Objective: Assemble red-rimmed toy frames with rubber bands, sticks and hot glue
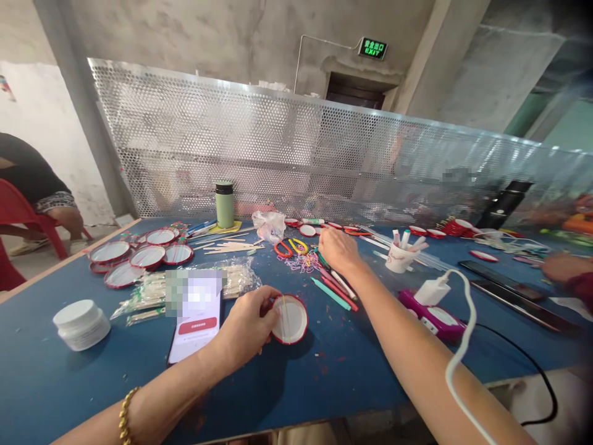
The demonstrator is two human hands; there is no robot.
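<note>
My left hand [247, 326] is closed on a round lid with a red rim and white inside [290, 319], holding it just above the blue table [324, 371]; a thin stick lies across the lid. My right hand [337, 248] reaches far forward, fingers curled down into a scatter of small coloured rubber bands [303, 262] next to red and yellow loops [291, 247]; what its fingers hold is hidden. Several coloured pens [336, 290] lie under my right forearm.
A phone [195, 321] lies left of my left hand, beside bagged sticks [152, 295], a white jar [81, 324] and several red-rimmed lids [148, 254]. A green bottle [225, 204], a cup of markers [401, 254], a charger with white cable [435, 296] and a mesh screen [324, 154] stand around. Other people sit at left and right.
</note>
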